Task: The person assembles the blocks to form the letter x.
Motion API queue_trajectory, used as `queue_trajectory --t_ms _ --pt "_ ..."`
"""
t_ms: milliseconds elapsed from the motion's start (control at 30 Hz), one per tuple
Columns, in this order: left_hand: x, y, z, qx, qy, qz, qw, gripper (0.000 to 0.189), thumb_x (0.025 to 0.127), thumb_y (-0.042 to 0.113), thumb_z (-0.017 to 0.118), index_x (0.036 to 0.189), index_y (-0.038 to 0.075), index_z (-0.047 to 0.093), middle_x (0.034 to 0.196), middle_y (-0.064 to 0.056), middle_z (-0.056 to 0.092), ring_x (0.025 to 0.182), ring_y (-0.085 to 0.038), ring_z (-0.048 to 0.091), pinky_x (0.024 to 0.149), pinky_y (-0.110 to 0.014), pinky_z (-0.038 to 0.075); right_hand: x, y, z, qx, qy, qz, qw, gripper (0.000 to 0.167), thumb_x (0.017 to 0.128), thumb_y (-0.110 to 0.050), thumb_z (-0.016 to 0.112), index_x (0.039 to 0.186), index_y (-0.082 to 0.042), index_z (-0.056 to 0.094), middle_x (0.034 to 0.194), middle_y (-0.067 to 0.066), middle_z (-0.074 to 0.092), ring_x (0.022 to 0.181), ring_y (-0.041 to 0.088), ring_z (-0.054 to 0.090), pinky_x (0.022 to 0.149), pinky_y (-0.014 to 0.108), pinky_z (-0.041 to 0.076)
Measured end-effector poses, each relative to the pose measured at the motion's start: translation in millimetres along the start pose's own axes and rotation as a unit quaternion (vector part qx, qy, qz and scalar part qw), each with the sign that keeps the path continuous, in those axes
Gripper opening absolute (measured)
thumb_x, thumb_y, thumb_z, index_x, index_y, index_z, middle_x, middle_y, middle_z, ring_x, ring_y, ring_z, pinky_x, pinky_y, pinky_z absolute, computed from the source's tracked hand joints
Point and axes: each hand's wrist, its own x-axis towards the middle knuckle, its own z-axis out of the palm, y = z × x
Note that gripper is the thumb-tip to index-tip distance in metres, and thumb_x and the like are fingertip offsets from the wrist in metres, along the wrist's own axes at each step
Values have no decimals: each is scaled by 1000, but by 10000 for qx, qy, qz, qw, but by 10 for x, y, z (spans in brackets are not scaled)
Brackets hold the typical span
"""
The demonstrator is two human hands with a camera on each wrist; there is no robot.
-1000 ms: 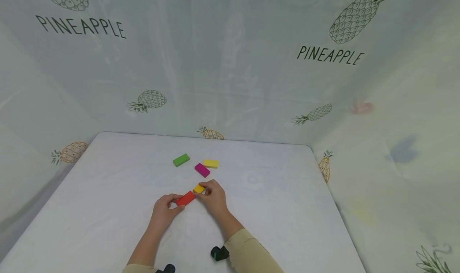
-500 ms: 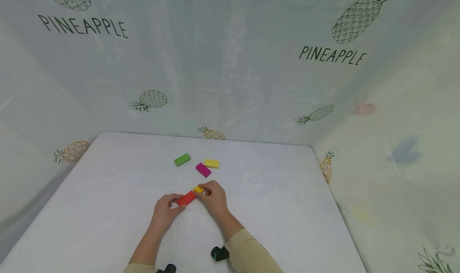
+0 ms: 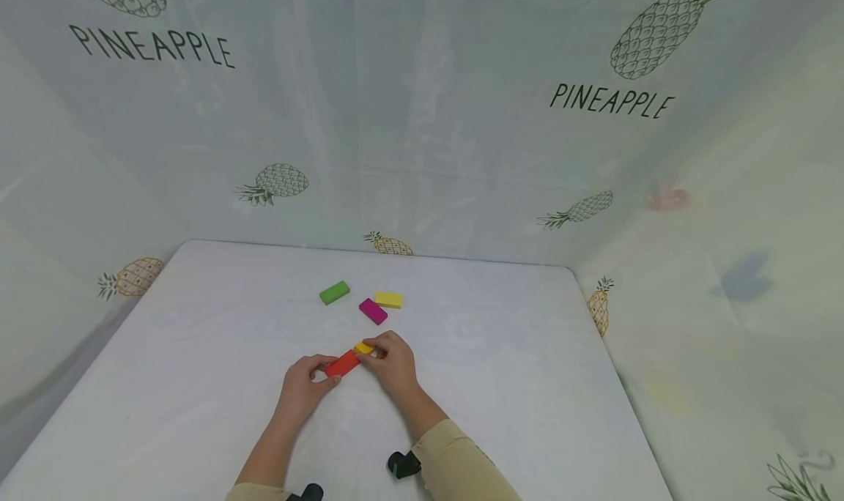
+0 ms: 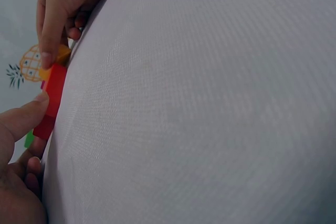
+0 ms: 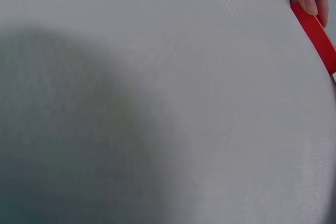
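My left hand [image 3: 306, 385] pinches a red rectangular block [image 3: 342, 364] between thumb and fingers, low on the white table. From the other side my right hand [image 3: 394, 363] pinches an orange-yellow block [image 3: 363, 348], partly hidden by its fingers. The two blocks meet end to end in the head view. In the left wrist view the red block [image 4: 53, 95] runs up to the orange-yellow block [image 4: 62, 54] under the right fingers. Only the red block [image 5: 316, 35] and the left fingertips [image 5: 310, 4] appear at the corner of the right wrist view.
Beyond the hands lie a green block [image 3: 335, 293], a magenta block [image 3: 373, 311] and a yellow block [image 3: 388, 300], the last two at each other's corners. A pineapple-print curtain [image 3: 422, 120] rises behind the white table [image 3: 514, 384]. Black wrist devices [image 3: 404, 465] sit by the sleeves.
Both hands hold their blocks nearly still. The whole head view has shifted very slightly; the far blocks lie as before.
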Motion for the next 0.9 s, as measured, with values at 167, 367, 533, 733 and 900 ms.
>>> queue_trajectory --t_ms 167,367,533,733,900 --pt "2 -5 3 3 -10 7 10000 39 82 11 78 120 10 68 110 -9 61 97 -26 51 82 -41 48 -3 1 -10 9 -18 -38 10000 28 81 -32 80 106 -19 77 83 -15 56 68 1 48 58 19 43" --pt "7 -2 7 21 -2 15 10000 39 82 11 78 120 10 68 109 -9 61 96 -26 50 80 -40 48 -11 -28 -35 56 -63 -80 9999 28 82 -34 79 106 -18 77 84 -14 57 68 1 48 59 19 43" --pt "15 -5 12 20 2 -34 10000 40 82 11 79 120 10 68 108 -9 61 97 -26 50 80 -40 48 -14 -42 -49 134 -61 -75 9999 23 86 -32 74 105 -18 77 85 -14 58 70 3 49 61 20 44" --pt "20 -1 15 25 7 -47 10000 40 82 11 79 120 10 68 109 -9 61 97 -26 50 80 -40 48 -10 -35 -54 244 -95 -10 9997 21 89 -30 71 105 -18 77 86 -14 59 73 3 50 64 21 45" --pt "15 8 12 33 8 -61 10000 39 82 10 79 120 10 68 109 -9 61 97 -26 50 81 -41 48 -7 -20 -42 140 -134 8 9998 21 88 -30 72 105 -19 77 86 -14 59 73 3 50 64 21 45"
